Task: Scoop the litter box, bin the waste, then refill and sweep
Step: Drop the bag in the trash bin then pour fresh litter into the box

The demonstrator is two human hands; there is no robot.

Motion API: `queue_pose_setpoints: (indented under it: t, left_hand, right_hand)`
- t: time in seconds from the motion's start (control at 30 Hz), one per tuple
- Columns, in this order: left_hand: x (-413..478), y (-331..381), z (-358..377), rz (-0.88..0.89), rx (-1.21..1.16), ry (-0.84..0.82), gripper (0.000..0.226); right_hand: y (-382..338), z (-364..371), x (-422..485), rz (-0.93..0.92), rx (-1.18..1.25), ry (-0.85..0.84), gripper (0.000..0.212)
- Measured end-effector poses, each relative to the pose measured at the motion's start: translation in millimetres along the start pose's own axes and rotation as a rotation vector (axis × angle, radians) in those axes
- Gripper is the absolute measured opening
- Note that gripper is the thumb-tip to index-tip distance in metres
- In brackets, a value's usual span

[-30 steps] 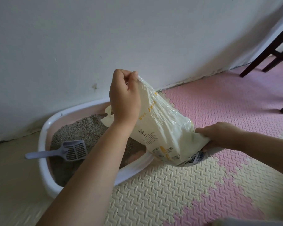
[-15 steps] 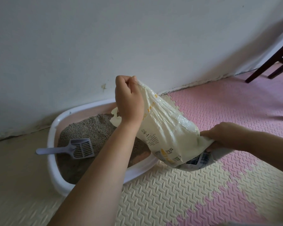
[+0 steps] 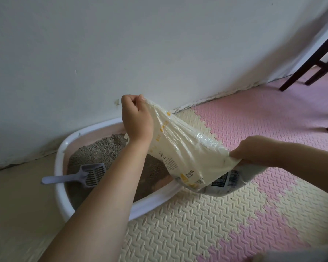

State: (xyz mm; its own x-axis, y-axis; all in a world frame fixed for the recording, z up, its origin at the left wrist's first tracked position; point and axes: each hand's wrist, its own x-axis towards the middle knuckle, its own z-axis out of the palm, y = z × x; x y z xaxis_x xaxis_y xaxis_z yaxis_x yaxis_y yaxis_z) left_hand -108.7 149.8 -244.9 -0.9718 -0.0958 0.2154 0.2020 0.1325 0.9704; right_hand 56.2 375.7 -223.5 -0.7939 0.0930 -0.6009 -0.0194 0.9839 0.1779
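Plastic, shiny and cream-white, makes up the litter bag (image 3: 187, 154), and it hangs tilted over the right end of the litter box (image 3: 61, 163), which sits on the floor by the wall. The left hand (image 3: 136, 118) is curled tight round the bag's high end. The right hand (image 3: 254, 150) squeezes the other end, out past the box rim. Grey litter (image 3: 102, 148) lies in the box, and the pale purple scoop (image 3: 87, 174) rests on it with its handle poking over the left rim. The bag's mouth is hidden behind the left wrist, so I cannot tell if any litter is coming out. I think this is the refill step. Things could go wrong from here. The bag's saggy belly hangs over the foam mat (image 3: 197, 214), so if the mouth swings that way, litter would land in the mat's bumpy grooves and make more to sweep. The plastic looks slippery, and a quick rush of litter inside could tug it out of the fingers. Fresh litter could also bury the scoop.
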Motion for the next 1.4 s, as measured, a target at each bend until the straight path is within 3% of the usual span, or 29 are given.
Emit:
queue_pose_setpoints:
  t: [0.17,0.33,0.63,0.77,1.17,1.4]
  left_hand:
    - [24.4,-10.8,-19.5,0.001,0.161,-0.173,0.013]
    - [37.4,-18.4,-37.6,0.072,0.282,-0.3,0.013]
    - [53.6,-14.9,-77.7,0.185,0.505,-0.55,0.016]
    - [51.5,-20.4,-80.8,0.171,0.517,-0.541,0.018]
    - [44.4,-37.6,-78.8,0.359,0.704,-0.433,0.026]
    - [43.0,-37.6,-88.6,0.22,0.617,-0.508,0.019]
  right_hand:
    - [-6.4,-9.4,-4.6,0.041,0.024,0.009,0.027]
    - [-9.8,-12.4,-5.6,-0.013,-0.159,0.011,0.022]
    - [-18.7,-12.3,-5.1,-0.069,-0.223,-0.056,0.022]
    - [-17.3,-14.4,-1.3,-0.052,-0.244,-0.026,0.021]
    - [-14.4,-22.4,2.1,-0.103,-0.31,0.047,0.022]
    - [-14.5,-25.7,7.0,-0.125,-0.325,0.053,0.028]
